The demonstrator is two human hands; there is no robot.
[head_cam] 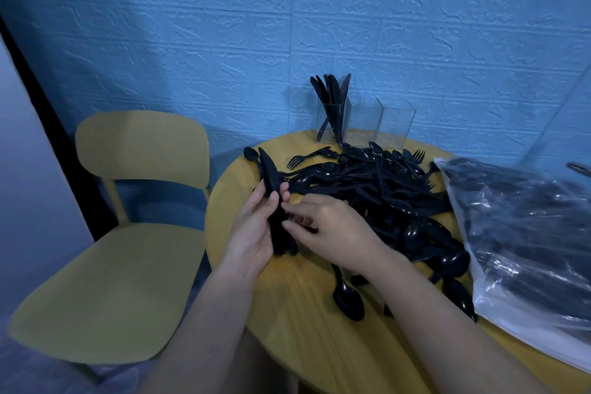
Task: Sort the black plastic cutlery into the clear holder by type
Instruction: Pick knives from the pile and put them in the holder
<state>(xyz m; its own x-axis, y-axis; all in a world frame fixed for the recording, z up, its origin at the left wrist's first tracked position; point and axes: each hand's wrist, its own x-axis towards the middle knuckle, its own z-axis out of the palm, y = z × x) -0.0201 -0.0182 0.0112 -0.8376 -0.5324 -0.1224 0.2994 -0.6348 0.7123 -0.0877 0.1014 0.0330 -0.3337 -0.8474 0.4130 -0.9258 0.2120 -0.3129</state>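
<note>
Closest to us, just below our right wrist, one glossy black plastic spoon (348,296) lies apart from the rest on the round yellow wooden table (307,339). Our left hand (252,230) is wrapped around a small bundle of black plastic knives (274,201), blades pointing up and away from us. Our right hand (332,233) sits just beside it, fingertips (289,225) touching the handles; whether they pinch another knife or only square the bundle up, we cannot tell.

We judge the step in hand to be gathering knives. To do it well, we should keep every blade facing the same way and tap the handle ends level, so the bundle slides in as one.

Beyond our right hand sprawls the tangled heap of black plastic forks, spoons and knives (383,182), so we should lift pieces from the top to avoid dragging the rest. To the right of that hand lies a crinkled clear plastic bag of more black cutlery (527,233).

Farthest from both hands stands the clear acrylic three-compartment holder (367,120). Its left compartment already holds upright knives (331,99); the other two look empty. Our bundle belongs in that left one.
</note>
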